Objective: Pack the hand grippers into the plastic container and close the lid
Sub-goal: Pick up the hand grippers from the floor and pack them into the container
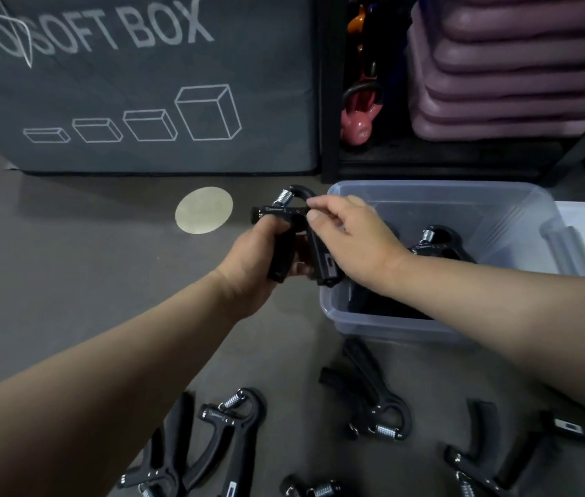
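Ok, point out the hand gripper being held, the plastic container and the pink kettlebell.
held hand gripper (285, 212): head view, on its black top bar beside the spring.
plastic container (438, 190): head view, on its clear far rim.
pink kettlebell (359, 125): head view, on its round body.

You are working on the floor of a gym storage area. Directly ahead a dark padded plyo box (133, 84) is standing, printed "SOFT BOX" with four box outlines in rising size. To its right a black rack (330, 102) is holding a pink kettlebell (359, 118), an orange one (357, 25) above it, and a stack of purple step platforms (520, 66). Grey concrete floor (69, 263) is showing a round pale marker (204, 209). Spring hand grippers (373, 399) are lying scattered beside a clear plastic container (441, 199).
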